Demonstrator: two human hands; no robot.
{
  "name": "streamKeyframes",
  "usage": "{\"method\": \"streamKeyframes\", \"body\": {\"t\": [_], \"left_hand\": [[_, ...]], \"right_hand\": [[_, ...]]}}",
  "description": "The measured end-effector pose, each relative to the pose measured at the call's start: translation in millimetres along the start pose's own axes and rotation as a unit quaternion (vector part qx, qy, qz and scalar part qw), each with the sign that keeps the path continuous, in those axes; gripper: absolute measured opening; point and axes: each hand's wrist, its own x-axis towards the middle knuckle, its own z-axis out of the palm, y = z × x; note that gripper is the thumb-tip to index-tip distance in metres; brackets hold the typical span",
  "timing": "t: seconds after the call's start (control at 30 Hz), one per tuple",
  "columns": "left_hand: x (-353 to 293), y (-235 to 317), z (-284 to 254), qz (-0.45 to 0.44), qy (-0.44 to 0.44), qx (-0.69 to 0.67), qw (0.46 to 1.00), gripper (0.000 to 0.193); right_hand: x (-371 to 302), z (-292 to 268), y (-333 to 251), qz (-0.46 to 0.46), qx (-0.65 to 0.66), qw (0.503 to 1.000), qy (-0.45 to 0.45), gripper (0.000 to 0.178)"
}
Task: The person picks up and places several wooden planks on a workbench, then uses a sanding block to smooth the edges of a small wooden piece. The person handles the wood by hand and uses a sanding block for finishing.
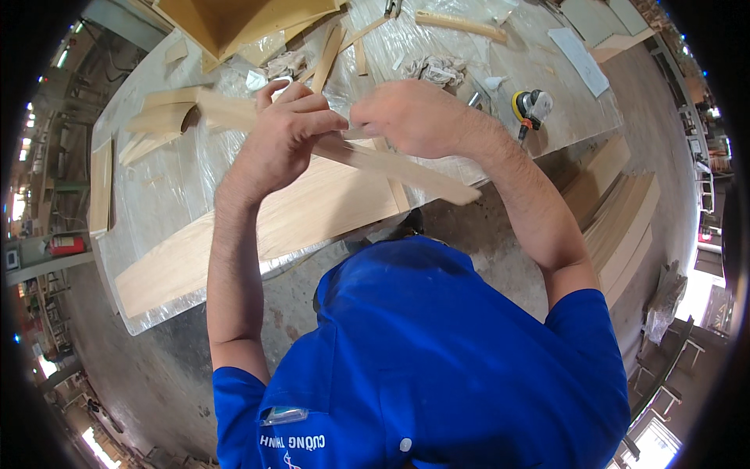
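My left hand (287, 133) is closed around a long, thin wooden strip (402, 173), which slants across in front of me above the table. Close by on the right, my right hand (410, 117) has its fingers curled together just over the strip. Whatever it pinches is too small and blurred to name. Below both hands a broad, pale wooden panel (328, 207) lies flat along the table's near edge.
A plastic-covered table (195, 176) bears a yellow-rimmed sander (533, 108) at right, a crumpled rag (437, 70), curved wooden pieces (160, 117) at left and a wooden box (234, 27) at far left. Stacked boards (625, 227) lie right of the table.
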Motion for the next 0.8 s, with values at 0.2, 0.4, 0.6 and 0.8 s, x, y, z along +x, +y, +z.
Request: {"method": "streamKeyframes", "body": {"t": [0.2, 0.4, 0.6, 0.8], "left_hand": [[0, -10, -8, 0.014, -0.039, -0.187, 0.981, 0.011], [-1, -11, 1, -0.02, -0.017, -0.29, 0.957, 0.013], [-1, 7, -10, -0.102, -0.061, -0.239, 0.964, 0.017], [-1, 19, -5, -0.101, -0.097, -0.195, 0.971, 0.017]], "right_hand": [[-4, 10, 6, -0.052, 0.157, 0.978, 0.125, 0.011], [-3, 15, 11, 0.032, 0.307, 0.941, 0.139, 0.01], [-9, -7, 12, 0.038, 0.189, 0.98, 0.053, 0.013], [-11, -19, 8, -0.046, 0.138, 0.988, -0.045, 0.014]]}}
